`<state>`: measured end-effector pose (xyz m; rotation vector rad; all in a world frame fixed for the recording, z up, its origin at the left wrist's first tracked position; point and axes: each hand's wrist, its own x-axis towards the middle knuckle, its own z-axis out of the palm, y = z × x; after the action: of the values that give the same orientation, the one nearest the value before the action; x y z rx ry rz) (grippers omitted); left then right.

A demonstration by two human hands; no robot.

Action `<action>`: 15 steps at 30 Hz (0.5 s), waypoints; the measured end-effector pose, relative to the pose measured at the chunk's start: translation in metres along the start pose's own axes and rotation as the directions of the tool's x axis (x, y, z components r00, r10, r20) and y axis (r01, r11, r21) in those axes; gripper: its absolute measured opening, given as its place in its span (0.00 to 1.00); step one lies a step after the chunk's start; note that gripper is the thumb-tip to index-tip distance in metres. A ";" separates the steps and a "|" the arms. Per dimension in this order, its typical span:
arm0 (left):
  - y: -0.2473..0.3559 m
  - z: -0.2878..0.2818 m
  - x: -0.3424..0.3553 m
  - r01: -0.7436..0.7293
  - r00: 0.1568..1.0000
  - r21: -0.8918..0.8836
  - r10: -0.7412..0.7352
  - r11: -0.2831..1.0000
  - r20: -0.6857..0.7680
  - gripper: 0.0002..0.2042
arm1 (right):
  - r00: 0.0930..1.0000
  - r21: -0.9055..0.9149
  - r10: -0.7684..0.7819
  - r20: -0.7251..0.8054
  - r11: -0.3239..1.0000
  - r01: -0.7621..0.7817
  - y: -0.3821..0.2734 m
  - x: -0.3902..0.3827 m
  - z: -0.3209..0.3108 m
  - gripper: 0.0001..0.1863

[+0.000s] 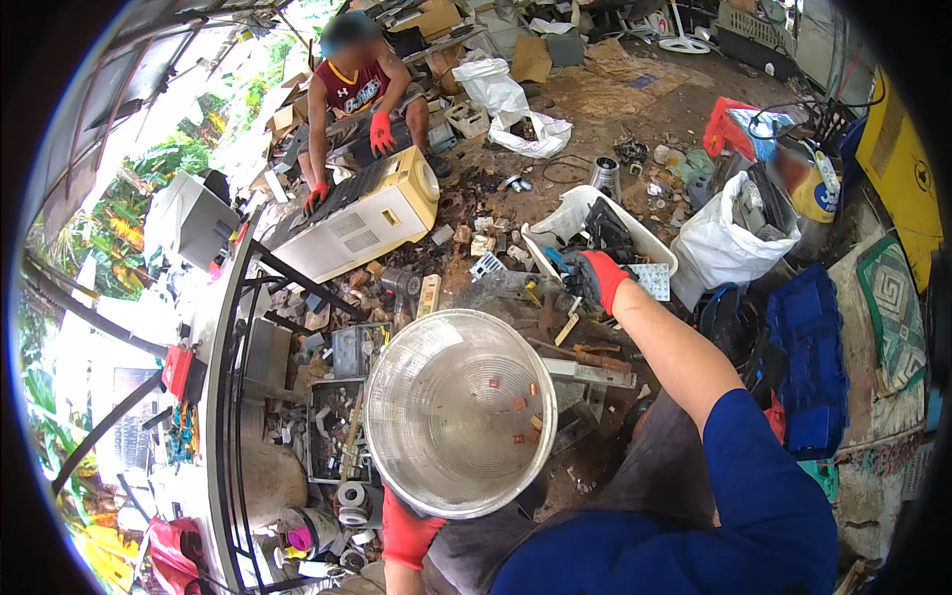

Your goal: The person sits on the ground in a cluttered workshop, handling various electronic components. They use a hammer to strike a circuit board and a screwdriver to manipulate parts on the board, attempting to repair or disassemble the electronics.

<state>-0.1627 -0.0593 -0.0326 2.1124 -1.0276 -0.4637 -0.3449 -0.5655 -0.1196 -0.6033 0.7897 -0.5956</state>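
A large round metal washing-machine drum [412,416] stands in front of me, its inside facing up. Several small reddish pieces [519,404] lie in it. My left hand [409,531], in a red glove, is closed on the drum's near rim; the fingertips are hidden. My right hand [595,278], in a red and dark glove, reaches over the near left edge of a white plastic bin [662,241]. Its fingers are curled in, with a bit of blue showing at them; what they hold is hard to make out. Black parts [607,226] lie in the bin.
Across from me a person [357,89] in red gloves handles a white appliance casing [362,223]. A full white sack [734,238] and a blue plastic case [808,357] stand at right. A black metal frame [238,397] runs along the left. Scrap litters the ground.
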 end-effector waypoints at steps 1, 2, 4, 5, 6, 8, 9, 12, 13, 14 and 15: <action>-0.004 0.001 0.000 0.002 1.000 -0.004 -0.002 1.000 0.008 0.56 | 1.000 -0.031 -0.015 -0.020 0.999 0.015 0.001 0.007 -0.001 0.06; -0.006 0.002 0.002 0.006 1.000 -0.014 -0.006 1.000 0.018 0.56 | 1.000 -0.041 -0.005 -0.029 0.999 0.004 -0.001 0.012 -0.004 0.07; 0.002 0.005 0.004 0.010 0.999 -0.016 -0.009 1.000 0.034 0.56 | 0.999 -0.003 0.027 0.028 1.000 -0.026 -0.006 0.023 -0.014 0.08; 0.008 0.005 0.005 0.014 0.999 -0.002 -0.013 1.000 0.038 0.56 | 0.997 0.018 0.048 0.061 0.999 -0.049 -0.006 0.028 -0.012 0.09; 0.008 0.003 0.006 -0.006 0.999 -0.008 0.006 1.000 0.035 0.54 | 0.992 0.030 0.061 0.106 0.997 -0.064 -0.004 0.032 -0.011 0.11; 0.017 0.002 0.008 -0.043 0.998 -0.007 0.043 0.999 0.034 0.48 | 0.996 -0.025 0.061 0.061 0.998 -0.059 -0.002 0.048 -0.007 0.11; 0.027 0.002 0.009 -0.054 0.998 0.007 0.054 0.999 0.035 0.45 | 0.997 -0.052 0.065 0.043 0.997 -0.063 0.001 0.058 -0.004 0.11; 0.019 0.010 0.013 0.309 0.949 -0.579 -0.287 0.755 0.132 0.40 | 0.995 -0.077 0.070 0.075 0.995 -0.064 -0.005 0.106 -0.006 0.10; 0.011 0.009 0.009 0.278 0.961 -0.464 -0.251 0.841 0.120 0.39 | 0.985 -0.147 0.006 0.173 0.989 0.020 -0.008 0.125 0.000 0.08; 0.010 0.008 0.010 0.242 0.970 -0.343 -0.217 0.908 0.111 0.37 | 0.962 -0.209 -0.049 0.269 0.972 0.108 -0.013 0.143 0.008 0.09; 0.020 0.010 0.015 0.113 0.993 -0.233 -0.099 0.966 0.070 0.37 | 0.919 -0.290 -0.159 0.361 0.917 0.273 -0.031 0.163 0.011 0.11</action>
<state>-0.1698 -0.0836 -0.0249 1.9556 -0.8486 -0.6700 -0.2525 -0.6949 -0.1682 -1.0896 0.5073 -0.5468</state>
